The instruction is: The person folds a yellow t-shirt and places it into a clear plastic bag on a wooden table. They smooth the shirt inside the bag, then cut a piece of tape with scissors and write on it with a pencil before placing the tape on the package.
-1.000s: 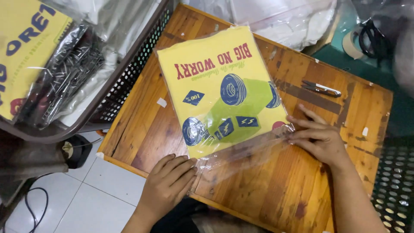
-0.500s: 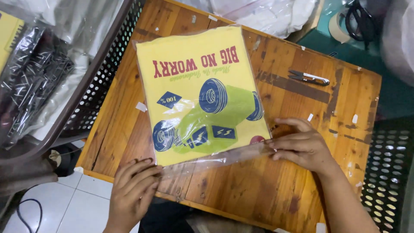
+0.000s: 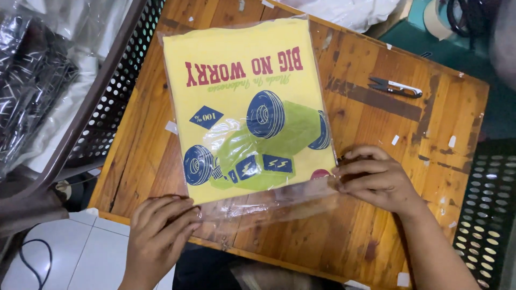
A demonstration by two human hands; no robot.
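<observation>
Two hands are pinning the near end of a clear plastic bag that holds a folded yellow shirt with a green and blue graphic, lying flat in the middle of the wooden table. The left hand lies spread, fingers loosely curled, on the bag's near left corner at the table's near edge; the right hand has its fingertips bunched on the near right corner, probably pinching the open flap, though the view doesn't show whether anything is actually gripped. Risk-wise, the slack flap looks wrinkly, so it could crease or fold crooked if the two hands pull unevenly, and the slippery film could let the shirt slide off square. A small pair of thread snips sits well apart on the far right. The perforated basket on the left is cut off, and its bagged contents are too glary to make out.
</observation>
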